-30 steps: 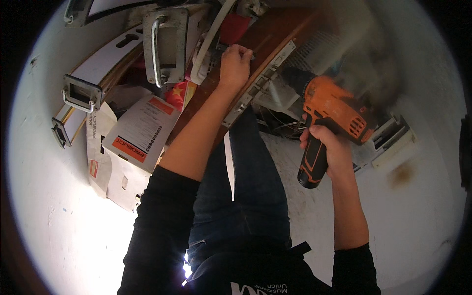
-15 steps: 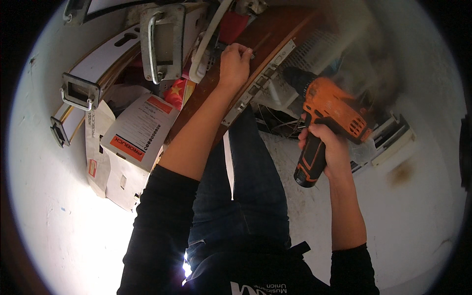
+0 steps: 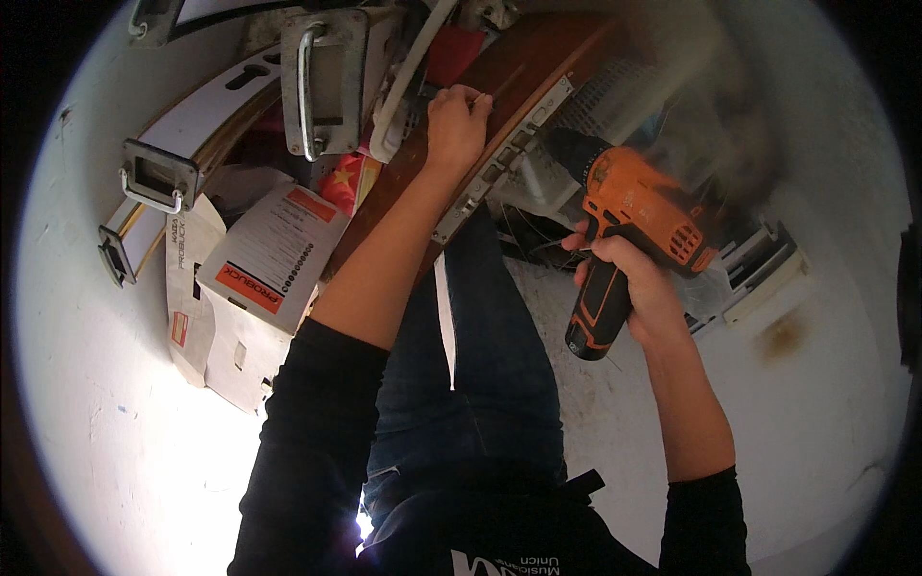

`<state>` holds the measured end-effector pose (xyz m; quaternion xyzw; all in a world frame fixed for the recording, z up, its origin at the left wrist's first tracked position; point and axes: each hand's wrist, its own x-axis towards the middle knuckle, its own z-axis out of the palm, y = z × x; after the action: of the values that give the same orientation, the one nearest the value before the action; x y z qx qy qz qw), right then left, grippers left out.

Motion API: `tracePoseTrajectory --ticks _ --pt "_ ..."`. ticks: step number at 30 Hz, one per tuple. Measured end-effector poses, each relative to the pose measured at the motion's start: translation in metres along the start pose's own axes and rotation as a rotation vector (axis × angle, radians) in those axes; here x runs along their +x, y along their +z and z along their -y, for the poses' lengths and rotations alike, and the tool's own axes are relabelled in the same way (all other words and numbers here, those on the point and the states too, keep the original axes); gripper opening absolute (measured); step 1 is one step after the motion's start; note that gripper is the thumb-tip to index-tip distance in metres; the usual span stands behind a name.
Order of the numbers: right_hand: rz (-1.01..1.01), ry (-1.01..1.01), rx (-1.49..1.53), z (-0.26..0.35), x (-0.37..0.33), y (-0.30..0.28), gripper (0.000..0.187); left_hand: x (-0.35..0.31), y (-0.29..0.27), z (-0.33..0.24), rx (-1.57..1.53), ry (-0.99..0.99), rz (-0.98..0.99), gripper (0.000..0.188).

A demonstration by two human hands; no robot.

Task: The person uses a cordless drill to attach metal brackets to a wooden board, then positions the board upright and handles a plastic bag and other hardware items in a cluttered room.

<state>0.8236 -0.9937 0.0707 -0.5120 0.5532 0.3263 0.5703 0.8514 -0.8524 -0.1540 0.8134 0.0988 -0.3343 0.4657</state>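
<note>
A brown wooden panel point(image 3: 540, 58) slants across the upper middle, with a long silver lock plate point(image 3: 523, 137) set along its right edge. My left hand point(image 3: 457, 127) is over the panel's face, its fingers curled and pinched together near the plate; what they hold, if anything, is too small to make out. Wrapped round the grip of an orange and black cordless drill point(image 3: 648, 197) is my right hand point(image 3: 642, 278). The drill's black chuck points up and left toward the panel's edge, apart from the lock plate.
Cardboard boxes point(image 3: 274, 252) stand left of the panel. Beyond them are cases with metal handles point(image 3: 331, 86) and a pale curved rail point(image 3: 403, 82). Right of the panel lie a white basket point(image 3: 595, 101), tangled wires and a pale slatted part point(image 3: 768, 278) on the floor.
The drill and my right hand have shifted slightly left and up, bringing the chuck a little closer to the panel. My left hand has stayed nearly still.
</note>
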Motion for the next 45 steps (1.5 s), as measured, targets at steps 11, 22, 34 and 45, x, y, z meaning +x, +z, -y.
tracePoseTrajectory --ticks 11,22,34,45 --pt "-0.022 0.035 -0.066 0.006 0.003 0.000 0.023 0.005 0.000 0.007 0.060 -0.028 0.009 0.033" --pt "-0.022 0.012 -0.118 0.009 0.001 0.004 0.023 0.006 0.001 0.008 0.071 0.008 -0.066 0.019" --pt "-0.021 0.030 -0.123 0.010 -0.003 -0.005 0.024 -0.001 0.005 0.002 0.074 -0.001 -0.065 0.022" --pt "-0.022 0.045 -0.136 0.008 -0.004 -0.020 0.024 -0.008 0.006 -0.004 0.078 0.049 -0.089 0.015"
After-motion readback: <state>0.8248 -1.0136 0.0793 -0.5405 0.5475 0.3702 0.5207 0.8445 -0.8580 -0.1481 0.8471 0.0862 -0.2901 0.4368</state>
